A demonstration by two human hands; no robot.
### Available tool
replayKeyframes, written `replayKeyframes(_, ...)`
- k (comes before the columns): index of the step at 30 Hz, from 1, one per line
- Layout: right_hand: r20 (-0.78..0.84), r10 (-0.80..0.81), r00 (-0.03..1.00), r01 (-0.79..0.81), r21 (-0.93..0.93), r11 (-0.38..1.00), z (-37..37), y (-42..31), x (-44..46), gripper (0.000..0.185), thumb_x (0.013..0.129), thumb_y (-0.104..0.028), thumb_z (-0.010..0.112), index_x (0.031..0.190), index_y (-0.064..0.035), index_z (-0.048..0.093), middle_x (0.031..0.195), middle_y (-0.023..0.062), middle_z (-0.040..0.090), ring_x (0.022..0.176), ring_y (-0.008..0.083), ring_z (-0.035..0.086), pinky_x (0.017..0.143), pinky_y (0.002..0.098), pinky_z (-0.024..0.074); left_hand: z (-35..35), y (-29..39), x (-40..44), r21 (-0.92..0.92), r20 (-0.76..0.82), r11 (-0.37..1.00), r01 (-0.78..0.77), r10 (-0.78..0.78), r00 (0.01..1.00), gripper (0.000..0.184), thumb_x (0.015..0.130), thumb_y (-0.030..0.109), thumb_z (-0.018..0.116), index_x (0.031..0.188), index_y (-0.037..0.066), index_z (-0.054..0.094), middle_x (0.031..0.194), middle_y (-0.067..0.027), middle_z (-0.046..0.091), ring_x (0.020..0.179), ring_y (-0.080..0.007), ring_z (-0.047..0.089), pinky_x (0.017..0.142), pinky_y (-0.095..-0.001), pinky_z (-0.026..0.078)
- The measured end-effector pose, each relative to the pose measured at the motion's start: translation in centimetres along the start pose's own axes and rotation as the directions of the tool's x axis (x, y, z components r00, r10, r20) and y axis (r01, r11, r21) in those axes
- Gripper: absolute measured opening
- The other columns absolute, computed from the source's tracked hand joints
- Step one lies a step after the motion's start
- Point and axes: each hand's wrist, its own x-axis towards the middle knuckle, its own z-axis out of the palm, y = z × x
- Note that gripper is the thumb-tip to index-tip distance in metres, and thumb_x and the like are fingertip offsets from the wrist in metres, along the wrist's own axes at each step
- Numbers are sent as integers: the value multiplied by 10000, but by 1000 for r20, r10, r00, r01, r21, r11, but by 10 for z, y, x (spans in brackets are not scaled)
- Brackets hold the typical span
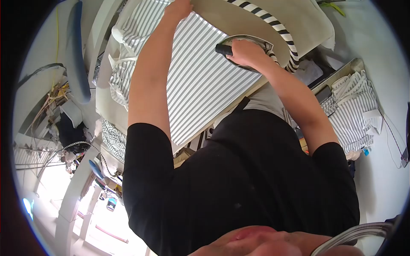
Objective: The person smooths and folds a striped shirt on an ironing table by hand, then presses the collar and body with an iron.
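Observation:
White fabric with grey stripes [205, 77] lies spread over a pale padded board. At the fabric's far edge, my left hand [178, 9] has its fingers closed on the cloth, partly cut off by the top of the view. My right hand [245, 53] is wrapped round the black handle of an iron [224, 49], which rests on the right part of the fabric. A black-and-white striped hose [273, 21] curves round beyond the iron and comes down beside it. My right hand hides part of the iron's body.
Bunched striped fabric [124, 77] hangs at the board's left side. More striped garments [352, 111] are piled in a bin at the right, by a white wall. A long blue padded form [77, 55] stands at the upper left. Cords and clutter lie farther left.

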Motion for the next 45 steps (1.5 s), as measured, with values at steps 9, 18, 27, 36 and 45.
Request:
replayKeyframes(9, -91, -37, 995, 40, 42, 998, -8, -26, 11, 571, 939, -421, 705, 1223, 57, 576, 1038, 244, 722, 952, 411, 725, 788, 512, 594, -14, -7, 2, -501, 327, 781, 373, -228, 917, 283, 969, 247, 662, 989, -27, 728, 816, -174, 730, 682, -293, 709, 643, -419, 589)
replayKeyframes(18, -150, -28, 988, 36, 51, 998, -32, -75, 68, 469, 955, -390, 695, 1189, 16, 658, 1087, 215, 730, 1012, 402, 718, 852, 509, 583, 42, -22, 34, -780, 168, 575, 246, -187, 968, 314, 981, 268, 649, 968, -40, 711, 754, -144, 716, 675, -228, 703, 598, -393, 559)
replayKeyframes(27, -202, 35, 979, -17, 89, 996, -73, -82, 136, 448, 922, -320, 708, 1275, -46, 681, 1190, 176, 706, 1101, 394, 682, 900, 493, 561, 20, -47, -114, -967, -127, 251, 42, -621, 773, 347, 990, 288, 648, 1149, -16, 698, 1060, -141, 751, 969, -282, 703, 881, -413, 550)
replayKeyframes(36, -297, 57, 953, -122, -203, 972, -143, -32, 88, 215, 984, -119, 584, 993, 51, 714, 941, 264, 715, 787, 392, 706, 660, 511, 536, 235, 71, -461, -379, 89, 518, 767, -804, 588, 780, 1050, 554, 441, 1644, 97, 223, 1708, -229, 98, 1559, -474, 89, 1245, -599, 100)
replayKeyframes(45, -680, -546, 488, -206, -698, 686, -102, 89, 75, 449, 946, -226, 641, 1365, -66, 610, 1090, 171, 664, 968, 368, 629, 814, 488, 515, 262, 91, -557, -416, 286, 163, 895, -910, 299, 828, 1034, 648, 397, 1664, 165, 161, 1727, -175, 64, 1566, -475, 58, 1247, -609, 121)
